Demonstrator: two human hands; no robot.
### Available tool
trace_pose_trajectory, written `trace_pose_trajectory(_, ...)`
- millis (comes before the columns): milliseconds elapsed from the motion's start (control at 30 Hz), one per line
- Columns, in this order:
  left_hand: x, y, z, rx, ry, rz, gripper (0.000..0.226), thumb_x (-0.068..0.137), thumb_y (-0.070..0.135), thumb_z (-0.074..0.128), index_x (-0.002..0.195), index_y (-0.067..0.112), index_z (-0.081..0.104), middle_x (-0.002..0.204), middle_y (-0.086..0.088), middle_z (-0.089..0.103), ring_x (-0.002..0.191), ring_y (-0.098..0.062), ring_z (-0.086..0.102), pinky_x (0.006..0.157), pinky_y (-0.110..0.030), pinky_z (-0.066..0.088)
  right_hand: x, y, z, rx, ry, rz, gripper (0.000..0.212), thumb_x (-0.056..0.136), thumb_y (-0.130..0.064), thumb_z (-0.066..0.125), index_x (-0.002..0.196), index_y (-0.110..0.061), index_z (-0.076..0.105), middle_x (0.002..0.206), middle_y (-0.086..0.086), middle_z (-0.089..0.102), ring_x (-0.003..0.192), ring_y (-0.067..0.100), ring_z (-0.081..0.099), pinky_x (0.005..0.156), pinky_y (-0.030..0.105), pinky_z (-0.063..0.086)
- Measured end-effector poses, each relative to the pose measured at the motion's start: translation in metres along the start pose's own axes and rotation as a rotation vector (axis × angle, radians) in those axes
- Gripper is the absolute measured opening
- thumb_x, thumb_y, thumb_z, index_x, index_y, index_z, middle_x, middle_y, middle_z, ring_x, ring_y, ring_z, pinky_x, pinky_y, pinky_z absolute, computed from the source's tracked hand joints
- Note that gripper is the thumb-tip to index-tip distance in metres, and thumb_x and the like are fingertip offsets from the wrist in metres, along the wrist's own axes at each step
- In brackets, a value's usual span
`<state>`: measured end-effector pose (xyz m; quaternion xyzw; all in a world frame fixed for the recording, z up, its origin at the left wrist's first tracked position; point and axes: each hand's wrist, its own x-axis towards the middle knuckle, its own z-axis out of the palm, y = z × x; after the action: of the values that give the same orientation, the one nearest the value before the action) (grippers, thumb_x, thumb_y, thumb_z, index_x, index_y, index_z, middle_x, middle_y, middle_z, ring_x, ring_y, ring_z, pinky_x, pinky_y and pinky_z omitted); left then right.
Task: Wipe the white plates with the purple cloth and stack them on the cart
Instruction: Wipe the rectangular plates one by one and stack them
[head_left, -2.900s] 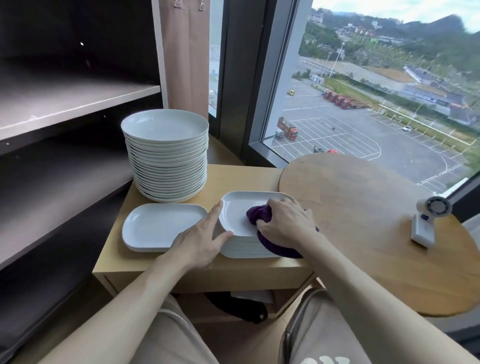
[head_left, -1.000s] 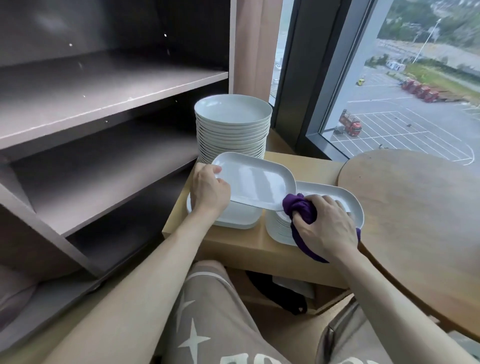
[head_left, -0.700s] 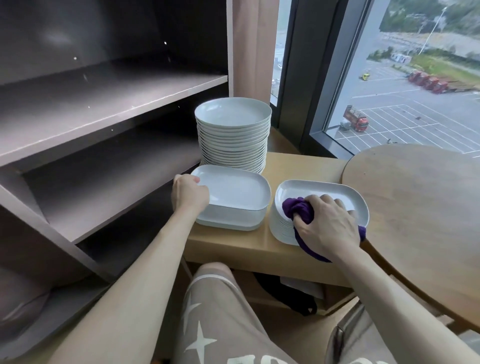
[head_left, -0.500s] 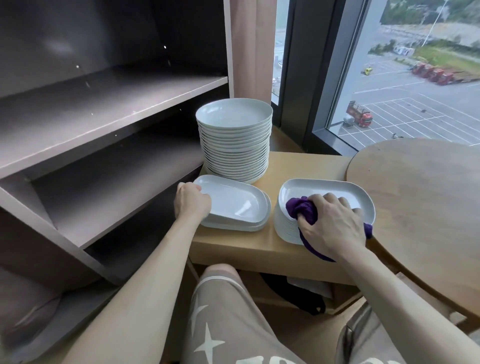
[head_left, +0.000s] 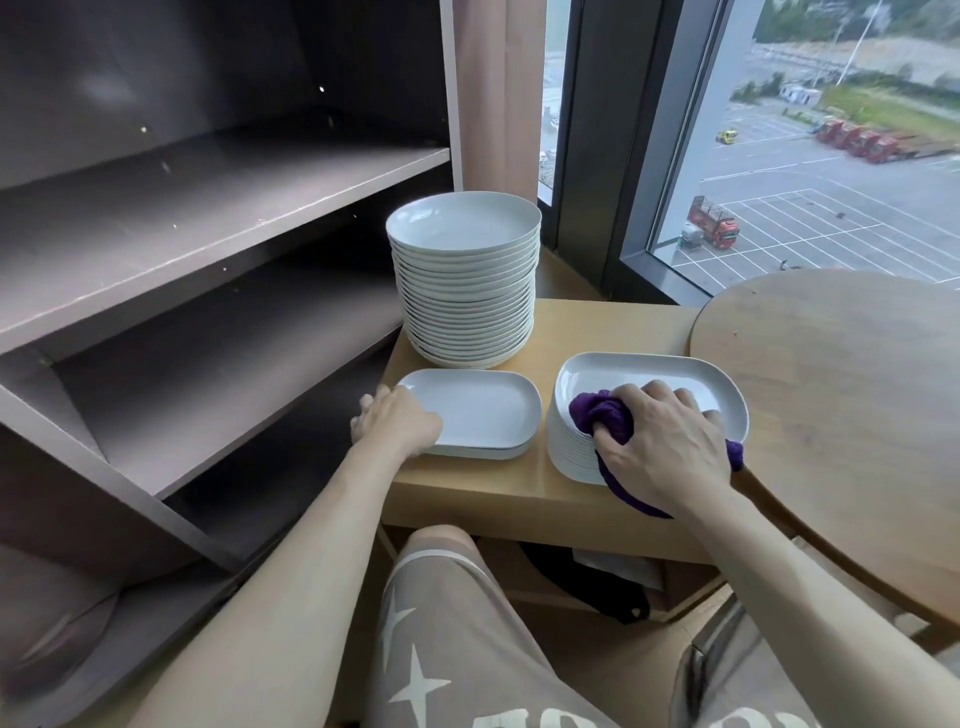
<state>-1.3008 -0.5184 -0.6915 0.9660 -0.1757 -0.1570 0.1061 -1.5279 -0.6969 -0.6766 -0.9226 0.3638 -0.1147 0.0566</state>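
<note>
Purple cloth, gripped by right hand, presses stacked plates.

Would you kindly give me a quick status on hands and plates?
Left hand at left edge of low stack, grip unclear. Right hand holds cloth on top of right stack. Tall stack behind, clear of both hands.

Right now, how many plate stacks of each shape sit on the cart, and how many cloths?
Stacks of round plates: 1, the tall round stack.
Stacks of rectangular plates: 2, the low left stack and the right stack.
Cloths: 1, the purple cloth on the right stack.
Total: 4.
</note>
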Motion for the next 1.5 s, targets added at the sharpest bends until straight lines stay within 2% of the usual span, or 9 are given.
trace_pose_trajectory(133, -0.019, 0.038, 0.005, -0.235, 0.122, 0.311, 0.054, 0.095, 0.031, 0.054, 0.145, 0.012, 0.045, 0.153, -0.004, 0.038, 0.140, -0.027, 0.034, 0.112, -0.040, 0.033, 0.002, -0.001, -0.001, -0.006, -0.027, 0.003, 0.034, 0.091, -0.060, 0.043, 0.110, -0.036, 0.057, 0.106, -0.007, 0.055, 0.103, 0.022, 0.047, 0.082, 0.040, 0.029)
trace_pose_trajectory(267, -0.045, 0.080, 0.034, -0.557, -0.185, 0.577, 0.069, 0.097, 0.045, 0.055, 0.158, 0.027, 0.027, 0.162, 0.006, 0.033, 0.148, -0.014, 0.030, 0.115, -0.030, 0.027, 0.007, 0.001, -0.005, 0.007, -0.089, -0.015, 0.034, 0.093, -0.058, 0.044, 0.115, -0.037, 0.057, 0.109, -0.006, 0.055, 0.106, 0.023, 0.047, 0.083, 0.041, 0.030)
trace_pose_trajectory(433, -0.040, 0.089, 0.052, -0.818, -0.415, 0.540, 0.064, 0.103, 0.044, 0.048, 0.159, 0.042, 0.018, 0.159, 0.013, 0.036, 0.146, -0.010, 0.035, 0.114, -0.029, 0.033, 0.031, 0.000, -0.013, 0.084, -0.276, -0.004, 0.022, 0.093, -0.048, 0.052, 0.112, -0.039, 0.058, 0.110, -0.006, 0.054, 0.110, 0.024, 0.046, 0.085, 0.045, 0.034)
trace_pose_trajectory(567, -0.033, 0.090, 0.057, -0.871, -0.499, 0.512, 0.073, 0.091, 0.049, 0.043, 0.159, 0.045, 0.016, 0.162, 0.015, 0.031, 0.148, -0.007, 0.028, 0.125, -0.040, 0.021, 0.050, -0.004, -0.016, 0.068, -0.370, -0.036, 0.014, 0.088, -0.041, 0.057, 0.101, -0.035, 0.059, 0.099, -0.010, 0.057, 0.104, 0.024, 0.052, 0.086, 0.045, 0.043)
trace_pose_trajectory(767, -0.031, 0.091, 0.063, -0.892, -0.504, 0.522, 0.085, 0.085, 0.049, 0.054, 0.159, 0.043, 0.014, 0.151, 0.014, 0.047, 0.140, -0.005, 0.041, 0.122, -0.040, 0.029, 0.065, -0.016, -0.003, 0.103, -0.250, -0.046, 0.026, 0.082, -0.046, 0.058, 0.103, -0.032, 0.060, 0.101, -0.007, 0.054, 0.103, 0.023, 0.050, 0.081, 0.042, 0.039)
trace_pose_trajectory(967, -0.041, 0.097, 0.068, -0.934, -0.391, 0.543, 0.061, 0.104, 0.033, 0.051, 0.156, 0.044, 0.023, 0.151, 0.009, 0.048, 0.141, -0.010, 0.042, 0.119, -0.042, 0.034, 0.070, -0.010, 0.009, 0.185, -0.115, -0.011, 0.040, 0.079, -0.052, 0.055, 0.116, -0.036, 0.062, 0.104, -0.007, 0.053, 0.109, 0.024, 0.048, 0.085, 0.041, 0.032)
trace_pose_trajectory(1133, -0.046, 0.099, 0.068, -0.813, -0.345, 0.503, 0.075, 0.103, 0.019, 0.044, 0.157, 0.054, 0.004, 0.160, 0.009, 0.035, 0.136, -0.014, 0.043, 0.096, -0.011, 0.036, 0.077, -0.008, 0.010, 0.109, -0.088, 0.063, 0.042, 0.082, -0.050, 0.051, 0.118, -0.032, 0.060, 0.115, 0.001, 0.055, 0.115, 0.029, 0.047, 0.090, 0.049, 0.032)
trace_pose_trajectory(1300, -0.049, 0.099, 0.060, -0.757, -0.357, 0.520, 0.067, 0.105, 0.021, 0.041, 0.160, 0.045, 0.010, 0.159, -0.019, 0.026, 0.143, -0.039, 0.029, 0.115, -0.044, 0.033, 0.079, 0.018, 0.003, 0.036, -0.064, 0.133, 0.036, 0.089, -0.045, 0.054, 0.123, -0.032, 0.055, 0.125, 0.004, 0.050, 0.119, 0.033, 0.043, 0.097, 0.053, 0.034)
trace_pose_trajectory(1500, -0.048, 0.097, 0.060, -0.759, -0.368, 0.525, 0.066, 0.106, 0.024, 0.042, 0.160, 0.045, 0.011, 0.158, -0.019, 0.027, 0.142, -0.037, 0.031, 0.117, -0.040, 0.030, 0.073, 0.061, -0.014, -0.128, -0.084, 0.145, 0.029, 0.093, -0.047, 0.053, 0.117, -0.031, 0.055, 0.123, 0.005, 0.049, 0.121, 0.033, 0.041, 0.089, 0.050, 0.031)
